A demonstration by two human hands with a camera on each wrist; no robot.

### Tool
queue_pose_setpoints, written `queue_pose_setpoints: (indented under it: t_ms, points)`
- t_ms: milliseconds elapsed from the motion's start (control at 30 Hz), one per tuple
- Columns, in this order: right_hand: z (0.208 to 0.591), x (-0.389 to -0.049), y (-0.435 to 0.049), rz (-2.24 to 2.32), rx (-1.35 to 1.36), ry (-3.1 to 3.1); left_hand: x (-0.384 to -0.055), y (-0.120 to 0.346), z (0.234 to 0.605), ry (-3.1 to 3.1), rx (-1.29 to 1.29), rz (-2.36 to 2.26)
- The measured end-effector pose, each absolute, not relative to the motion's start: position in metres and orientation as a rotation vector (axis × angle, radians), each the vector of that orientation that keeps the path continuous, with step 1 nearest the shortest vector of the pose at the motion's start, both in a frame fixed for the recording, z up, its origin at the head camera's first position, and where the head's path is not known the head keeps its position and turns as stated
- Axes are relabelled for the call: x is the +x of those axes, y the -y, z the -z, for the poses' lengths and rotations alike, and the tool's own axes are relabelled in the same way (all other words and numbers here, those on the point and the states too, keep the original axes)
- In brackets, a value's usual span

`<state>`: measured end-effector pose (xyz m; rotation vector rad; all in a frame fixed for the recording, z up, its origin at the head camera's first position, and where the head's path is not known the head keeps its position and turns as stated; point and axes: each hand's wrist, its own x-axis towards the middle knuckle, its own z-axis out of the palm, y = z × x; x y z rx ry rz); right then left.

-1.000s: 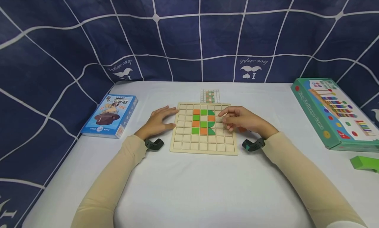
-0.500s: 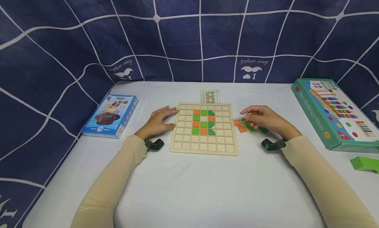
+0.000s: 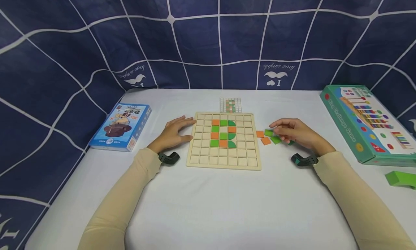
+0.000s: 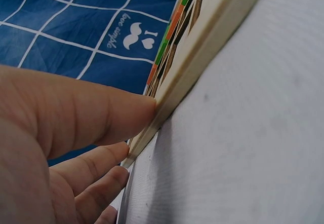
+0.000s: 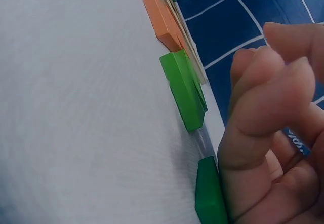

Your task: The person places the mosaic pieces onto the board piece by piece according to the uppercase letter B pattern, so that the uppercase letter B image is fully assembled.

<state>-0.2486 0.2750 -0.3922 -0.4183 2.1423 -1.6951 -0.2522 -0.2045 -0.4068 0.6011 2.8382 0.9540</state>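
Note:
A wooden grid board (image 3: 224,167) lies on the white table, with orange, light green and dark green tiles (image 3: 223,136) set in its middle cells. My left hand (image 3: 172,134) rests at the board's left edge; in the left wrist view its thumb (image 4: 116,110) touches the rim. To the right of the board my right hand (image 3: 297,132) hovers over loose pieces, fingers loosely bent, nothing visible between them. Those pieces include an orange tile (image 3: 265,140), a light green tile (image 5: 185,92) and a dark green piece (image 5: 210,193), partly hidden under the hand in the head view.
Behind the board lies a small printed pattern card (image 3: 230,105). A blue box (image 3: 120,127) stands on the left, a large green game box (image 3: 373,127) on the right. Near the right edge is a green block (image 3: 401,179). A navy cloth (image 3: 201,37) hangs behind.
My right hand has moved right, from over the board to above the loose tiles, uncovering orange and green ones. My left hand stays at the board's edge.

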Motion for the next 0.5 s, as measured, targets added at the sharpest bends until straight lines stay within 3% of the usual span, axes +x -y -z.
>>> queue_pose_setpoints:
  t_ms: [500]
  points:
    - [0.3968, -0.2456, -0.2666, 1.344, -0.681, -2.412, -0.2518, 0.2048, 0.4056, -2.84, 0.619, -0.951]
